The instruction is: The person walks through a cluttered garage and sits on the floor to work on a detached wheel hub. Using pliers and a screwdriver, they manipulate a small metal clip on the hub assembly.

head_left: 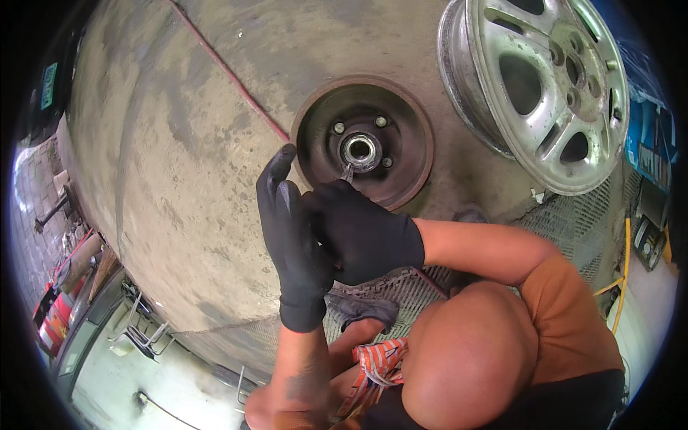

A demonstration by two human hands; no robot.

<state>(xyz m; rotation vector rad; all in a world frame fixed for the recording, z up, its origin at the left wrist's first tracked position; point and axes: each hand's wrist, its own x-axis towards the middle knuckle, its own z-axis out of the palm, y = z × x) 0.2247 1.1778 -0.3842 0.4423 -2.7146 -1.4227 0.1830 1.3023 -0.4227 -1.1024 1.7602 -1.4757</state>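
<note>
A dark, rusty brake drum [419, 147] lies on the concrete with its hub side up. In its middle is a shiny round bearing hub [360, 151] with a dark bore, and several studs or bolt heads stand around it. My right hand [369, 233], in a black glove, is closed round a tool whose thin metal tip [347, 173] reaches the near edge of the hub; the rest of the tool is hidden. My left hand [290, 229], also gloved in black, is held edge-on beside it, fingers stretched out past the drum's left rim, apparently holding nothing.
A silver alloy wheel rim [573, 93] leans at the upper right. A red hose [229, 74] runs across the concrete floor [193, 193] to the drum. Perforated matting [573, 222] lies under my arm. Red items [56, 322] and a metal-framed stand [140, 326] are at the lower left.
</note>
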